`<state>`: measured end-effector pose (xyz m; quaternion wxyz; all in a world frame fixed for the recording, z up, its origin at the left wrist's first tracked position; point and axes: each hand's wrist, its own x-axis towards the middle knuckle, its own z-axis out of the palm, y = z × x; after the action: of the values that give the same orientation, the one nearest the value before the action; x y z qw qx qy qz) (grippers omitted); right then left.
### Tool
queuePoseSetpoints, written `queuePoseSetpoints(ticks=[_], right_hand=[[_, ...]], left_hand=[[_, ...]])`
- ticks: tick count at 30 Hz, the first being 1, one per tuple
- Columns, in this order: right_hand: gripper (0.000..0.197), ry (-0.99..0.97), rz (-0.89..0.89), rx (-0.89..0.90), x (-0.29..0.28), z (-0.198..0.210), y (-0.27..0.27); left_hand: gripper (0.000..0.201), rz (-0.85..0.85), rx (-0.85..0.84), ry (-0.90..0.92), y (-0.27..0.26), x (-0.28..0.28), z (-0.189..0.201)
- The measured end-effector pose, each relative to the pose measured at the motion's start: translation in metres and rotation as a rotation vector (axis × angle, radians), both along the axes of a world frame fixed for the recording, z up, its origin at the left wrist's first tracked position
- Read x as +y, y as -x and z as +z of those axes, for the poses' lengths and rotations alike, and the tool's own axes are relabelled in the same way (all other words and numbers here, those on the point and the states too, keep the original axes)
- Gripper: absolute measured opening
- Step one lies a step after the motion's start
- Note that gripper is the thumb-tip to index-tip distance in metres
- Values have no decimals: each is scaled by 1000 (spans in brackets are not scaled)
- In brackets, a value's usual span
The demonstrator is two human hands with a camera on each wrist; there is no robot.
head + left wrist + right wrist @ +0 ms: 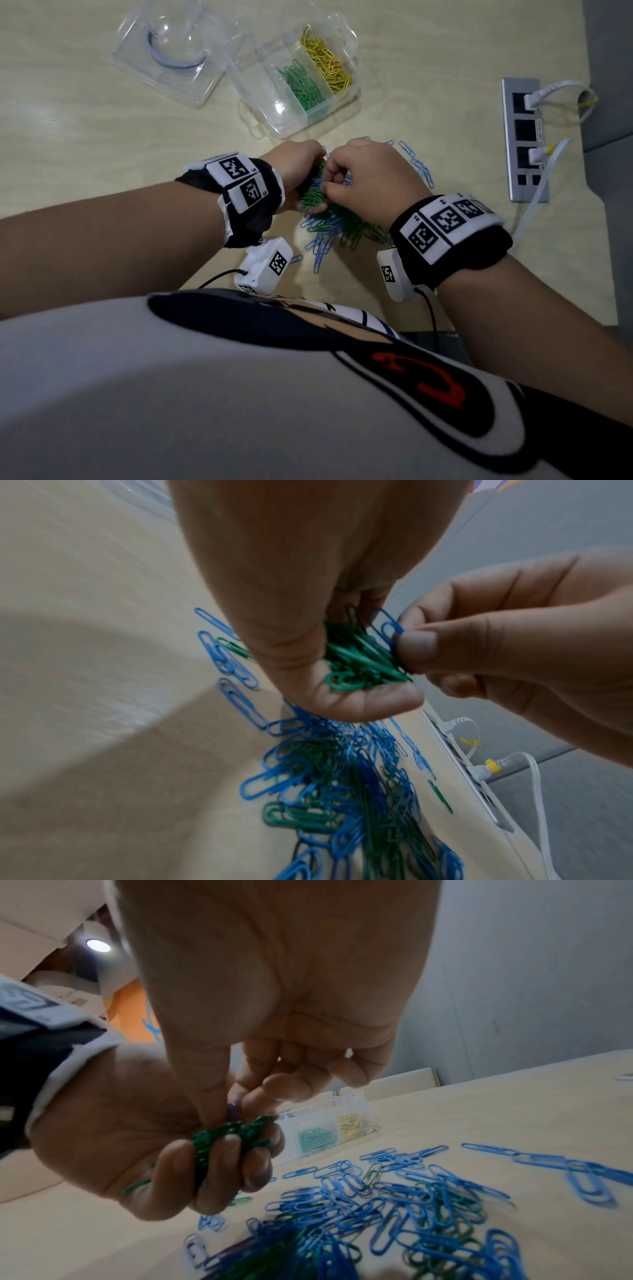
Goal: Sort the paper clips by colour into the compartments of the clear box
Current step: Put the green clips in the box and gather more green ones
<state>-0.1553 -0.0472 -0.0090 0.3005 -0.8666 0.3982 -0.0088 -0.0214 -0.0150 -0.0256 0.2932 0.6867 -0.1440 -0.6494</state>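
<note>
Sorting is at the green stage, judging by the layout. Table (102, 130) fills the head view; clear box (255, 99) sits upper centre with its lid (137, 68) lying open to the upper left. Two compartments are filled: green clips (303, 87) in the middle one, yellow clips (329, 65) in the one to its right; the left one looks empty. Mixed pile (337, 226) of blue and green clips lies at frame centre, below both hands.

Left hand (298, 171) is cupped, fingers curled round a green bundle (363, 658). Right hand (370, 178) pinches a stray blue clip (388, 627) at the bundle's edge between thumb and forefinger.

Judgement: the blue clip must come out cleanly without dragging green ones along, then the bundle goes to the green compartment. Snagged clips are the risk.
</note>
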Motion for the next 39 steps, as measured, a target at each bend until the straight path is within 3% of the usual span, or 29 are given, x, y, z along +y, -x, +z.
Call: queuePoseSetpoints(ticks=[5, 11, 17, 23, 27, 30, 35, 39], right_hand=[[7, -105, -94, -82, -7, 8, 12], [15, -5, -60, 340, -33, -7, 34], [24, 169, -195, 333, -51, -23, 30], [35, 97, -232, 377, -49, -35, 9], [24, 55, -214, 430, -51, -39, 3], [16, 17, -246, 368, -51, -31, 8], [2, -23, -254, 9, -22, 2, 11], [6, -54, -121, 15, 6, 10, 4]], left_hand=[[25, -9, 21, -13, -1, 1, 1], [38, -39, 72, -42, -2, 3, 1], [39, -47, 64, -61, -1, 3, 1], [39, -45, 26, -59, -2, 3, 4], [40, -63, 18, -61, -2, 3, 5], [41, -73, 12, -63, -2, 3, 6], [37, -85, 0, -54, 1, 1, 5], [25, -72, -74, -7, 9, -1, 5]])
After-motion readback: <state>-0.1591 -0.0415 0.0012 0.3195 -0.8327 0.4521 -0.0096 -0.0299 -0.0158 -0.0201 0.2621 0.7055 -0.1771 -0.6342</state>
